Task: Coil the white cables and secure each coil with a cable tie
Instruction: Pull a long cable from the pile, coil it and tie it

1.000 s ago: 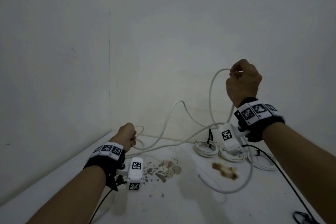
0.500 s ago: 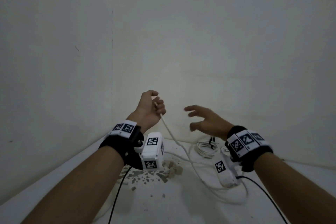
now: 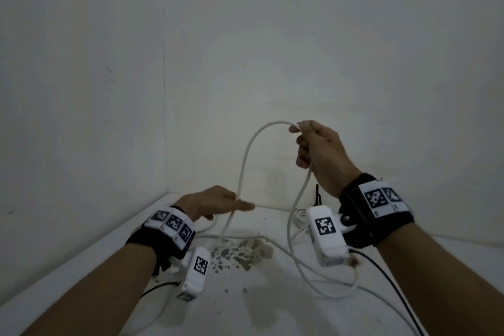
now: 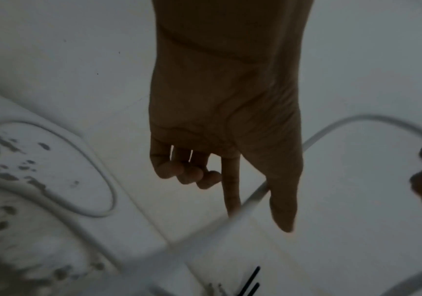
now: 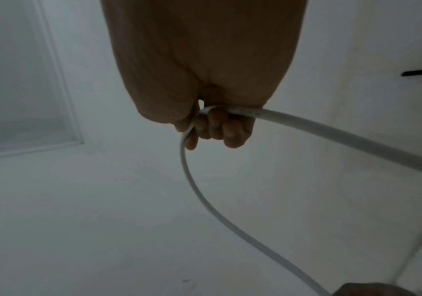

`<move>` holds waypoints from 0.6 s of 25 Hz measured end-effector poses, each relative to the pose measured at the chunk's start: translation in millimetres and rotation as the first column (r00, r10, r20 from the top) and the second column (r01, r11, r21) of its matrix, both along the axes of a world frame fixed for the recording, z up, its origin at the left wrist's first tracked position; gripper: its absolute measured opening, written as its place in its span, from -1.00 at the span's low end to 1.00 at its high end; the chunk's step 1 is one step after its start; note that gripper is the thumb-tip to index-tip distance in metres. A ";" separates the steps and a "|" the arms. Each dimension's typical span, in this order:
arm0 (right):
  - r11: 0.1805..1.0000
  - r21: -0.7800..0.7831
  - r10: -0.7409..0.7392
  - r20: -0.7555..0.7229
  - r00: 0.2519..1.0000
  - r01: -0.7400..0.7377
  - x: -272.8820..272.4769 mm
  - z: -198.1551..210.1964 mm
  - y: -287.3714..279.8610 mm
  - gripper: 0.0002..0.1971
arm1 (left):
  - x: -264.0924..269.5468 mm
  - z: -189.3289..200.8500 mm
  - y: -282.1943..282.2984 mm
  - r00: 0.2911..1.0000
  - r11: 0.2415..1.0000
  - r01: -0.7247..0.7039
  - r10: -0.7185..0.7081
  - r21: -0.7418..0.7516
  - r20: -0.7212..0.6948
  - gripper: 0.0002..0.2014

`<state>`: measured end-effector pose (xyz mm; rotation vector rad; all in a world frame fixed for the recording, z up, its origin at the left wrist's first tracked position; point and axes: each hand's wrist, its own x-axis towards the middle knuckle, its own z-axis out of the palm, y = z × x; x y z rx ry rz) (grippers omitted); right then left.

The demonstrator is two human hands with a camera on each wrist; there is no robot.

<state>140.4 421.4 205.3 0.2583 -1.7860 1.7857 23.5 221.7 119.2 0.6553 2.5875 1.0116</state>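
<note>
A stained white table (image 3: 245, 308) in a bare corner. The right hand (image 3: 319, 155) grips a raised loop of white cable (image 3: 245, 155); the left hand's (image 3: 215, 202) extended forefinger and thumb guide it. Coiling is barely begun and nothing is tied.

Dim, flat lighting is recorded throughout; wrist views are underexposed, with motion blur and wide-angle distortion at the edges.

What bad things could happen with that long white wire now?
The thin white round cable only runs between the left hand's straight finger and thumb, so it might slip free. The right hand grips just one raised loop, and it may spring open. Slack crosses itself on the stained white tabletop and could tangle.
</note>
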 end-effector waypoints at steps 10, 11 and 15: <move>0.942 0.321 -0.125 0.071 0.990 0.096 -18.0 -13.5 -2.1 -0.69 | 24.9 -16.2 32.4 0.945 0.821 0.016 -0.198 0.571 0.259 -0.70; 0.979 0.200 -0.064 0.083 0.994 0.046 -19.3 -12.4 -9.0 -0.69 | 35.5 -15.7 42.1 0.941 0.861 0.132 -0.265 0.491 0.212 -0.58; 0.964 -0.212 0.170 0.024 0.985 -0.161 -20.4 3.4 -17.6 -0.69 | 44.5 -25.6 80.3 0.987 0.928 0.120 -0.149 0.353 0.055 -0.66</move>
